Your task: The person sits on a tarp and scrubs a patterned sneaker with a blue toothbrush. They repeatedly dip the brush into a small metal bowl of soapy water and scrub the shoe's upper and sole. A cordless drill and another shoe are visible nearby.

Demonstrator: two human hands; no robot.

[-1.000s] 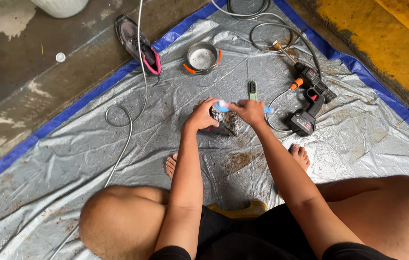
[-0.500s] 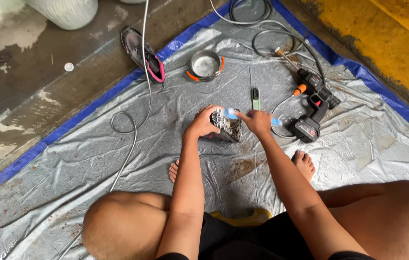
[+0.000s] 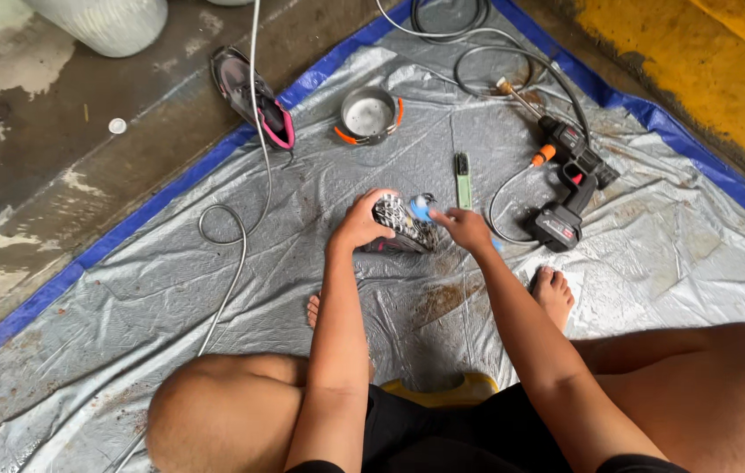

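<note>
Far left, a second shoe (image 3: 250,96) lies on the wet floor by the tarp (image 3: 127,350) edge. My left hand (image 3: 360,223) has its fingers clamped on the dirty shoe (image 3: 403,226), sole up, mid-tarp. My right hand (image 3: 464,229) pinches a small blue thing (image 3: 422,208) against the sole — can't tell what it is. Past that, a green brush (image 3: 462,180), then the cordless sprayer (image 3: 565,188).

An outdoor wash spot on wet, stained concrete — a grey tarp (image 3: 215,350) spread underneath, a cordless spray gun (image 3: 570,188) just right of the right hand (image 3: 464,228), hose (image 3: 232,254) beyond the left hand (image 3: 359,223).
</note>
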